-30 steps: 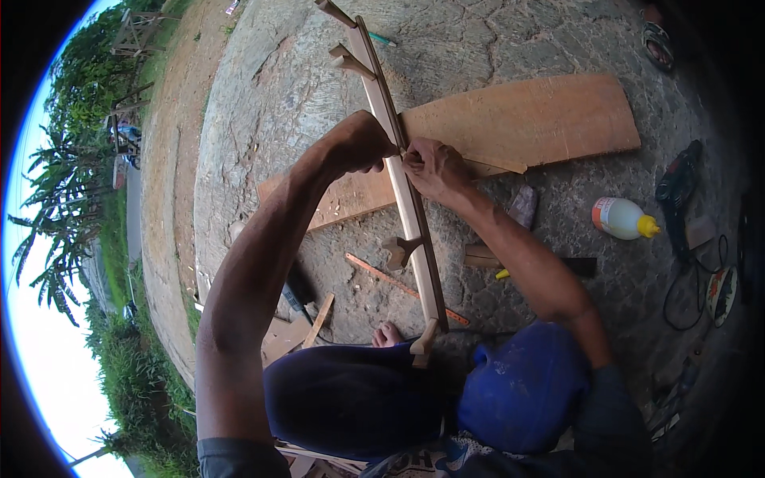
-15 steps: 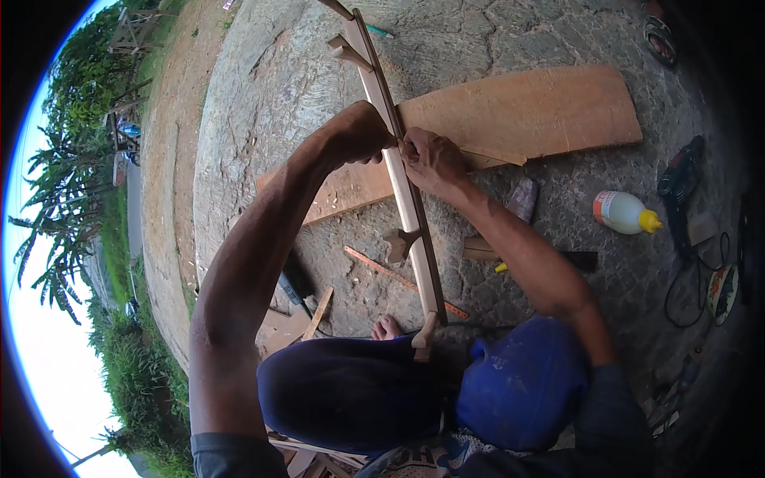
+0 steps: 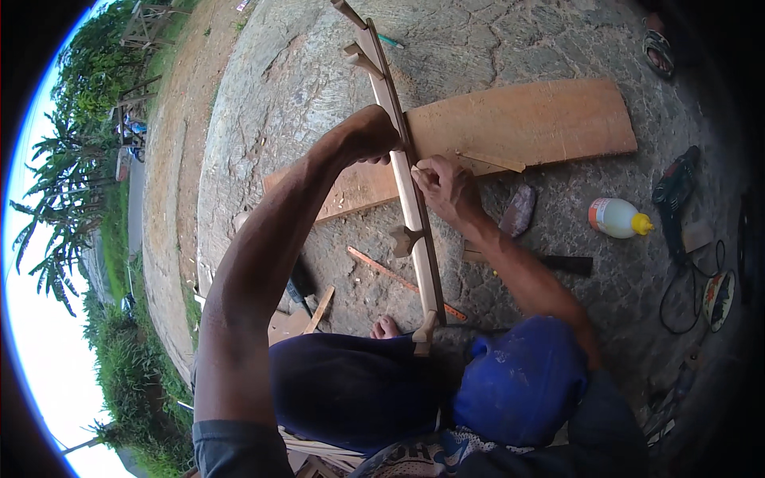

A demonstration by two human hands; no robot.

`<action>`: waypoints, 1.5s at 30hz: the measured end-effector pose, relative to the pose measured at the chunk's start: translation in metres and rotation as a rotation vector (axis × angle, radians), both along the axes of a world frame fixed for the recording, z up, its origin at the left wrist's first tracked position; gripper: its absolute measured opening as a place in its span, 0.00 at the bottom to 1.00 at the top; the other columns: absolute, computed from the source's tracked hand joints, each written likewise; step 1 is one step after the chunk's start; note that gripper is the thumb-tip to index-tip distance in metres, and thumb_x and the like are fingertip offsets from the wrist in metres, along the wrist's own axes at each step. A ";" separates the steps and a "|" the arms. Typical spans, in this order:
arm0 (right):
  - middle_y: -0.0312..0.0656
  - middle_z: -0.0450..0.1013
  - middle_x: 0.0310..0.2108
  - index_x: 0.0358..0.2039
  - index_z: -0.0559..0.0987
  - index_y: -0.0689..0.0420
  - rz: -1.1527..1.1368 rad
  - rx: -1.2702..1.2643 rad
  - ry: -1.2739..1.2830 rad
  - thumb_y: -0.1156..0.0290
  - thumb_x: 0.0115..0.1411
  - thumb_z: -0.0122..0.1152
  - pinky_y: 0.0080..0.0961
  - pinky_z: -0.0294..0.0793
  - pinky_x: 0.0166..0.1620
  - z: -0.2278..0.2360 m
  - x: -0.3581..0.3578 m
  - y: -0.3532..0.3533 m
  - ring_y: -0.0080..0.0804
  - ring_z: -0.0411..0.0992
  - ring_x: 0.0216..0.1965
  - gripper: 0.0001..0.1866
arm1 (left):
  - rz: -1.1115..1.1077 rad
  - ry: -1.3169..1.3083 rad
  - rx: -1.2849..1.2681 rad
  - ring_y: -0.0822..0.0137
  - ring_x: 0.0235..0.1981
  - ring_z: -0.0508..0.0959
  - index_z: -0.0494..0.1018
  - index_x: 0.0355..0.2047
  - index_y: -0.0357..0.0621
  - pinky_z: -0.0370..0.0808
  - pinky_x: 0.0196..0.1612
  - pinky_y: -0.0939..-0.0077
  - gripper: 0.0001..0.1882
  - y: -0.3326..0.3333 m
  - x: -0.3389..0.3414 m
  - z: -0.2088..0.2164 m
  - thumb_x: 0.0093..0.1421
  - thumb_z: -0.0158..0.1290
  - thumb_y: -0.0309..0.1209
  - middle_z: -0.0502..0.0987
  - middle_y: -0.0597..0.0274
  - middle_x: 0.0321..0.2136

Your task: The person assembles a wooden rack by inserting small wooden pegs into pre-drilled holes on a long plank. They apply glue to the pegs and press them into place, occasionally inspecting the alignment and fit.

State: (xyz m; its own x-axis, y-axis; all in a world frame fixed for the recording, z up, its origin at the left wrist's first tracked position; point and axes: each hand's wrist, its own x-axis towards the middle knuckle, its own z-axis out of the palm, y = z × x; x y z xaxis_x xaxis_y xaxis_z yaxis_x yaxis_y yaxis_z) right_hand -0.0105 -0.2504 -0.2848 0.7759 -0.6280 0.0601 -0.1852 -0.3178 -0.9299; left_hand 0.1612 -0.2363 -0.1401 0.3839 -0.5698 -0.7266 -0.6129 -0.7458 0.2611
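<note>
A long narrow wooden rail (image 3: 409, 199), pale on one face with a dark edge, runs from my knees away from me. Short wooden pegs (image 3: 405, 240) stick out along it. Closed around the rail's left side above the plank is my left hand (image 3: 370, 134), its fingers partly hidden. My right hand (image 3: 448, 190) is just right of the rail with thumb and fingers pinched together. A tiny pale bit shows at those fingertips, too small to name. Beneath both hands lies a wide wooden plank (image 3: 542, 123) with a thin wood strip (image 3: 490, 162) on it.
To the right are a glue bottle (image 3: 617, 217) with a yellow cap, a drill (image 3: 676, 190) with a cord, a stone-like block (image 3: 519, 210) and a dark flat tool (image 3: 567, 264). An orange ruler-like strip (image 3: 382, 269) crosses the rough ground under the rail. A pencil-like stick (image 3: 390, 41) lies far off.
My right hand has come slightly away from the rail and nearer to me, fingers still pinched. My left hand stays on the rail. The whole view has shifted a little.
</note>
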 end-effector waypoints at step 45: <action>0.44 0.78 0.38 0.46 0.78 0.61 0.421 0.083 0.383 0.54 0.53 0.69 0.25 0.77 0.25 0.147 0.051 -0.055 0.28 0.76 0.33 0.27 | 0.152 0.039 -0.700 0.57 0.39 0.78 0.68 0.55 0.32 0.75 0.38 0.63 0.32 0.094 0.041 -0.089 0.58 0.56 0.45 0.77 0.47 0.37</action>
State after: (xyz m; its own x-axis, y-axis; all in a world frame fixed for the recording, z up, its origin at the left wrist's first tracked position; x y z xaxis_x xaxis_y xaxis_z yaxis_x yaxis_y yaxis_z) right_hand 0.0405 -0.3056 -0.1375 0.9168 -0.2505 -0.3109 -0.3870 -0.3660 -0.8463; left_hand 0.2021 -0.1419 -0.2294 0.4773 -0.8496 -0.2244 -0.4963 -0.4714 0.7290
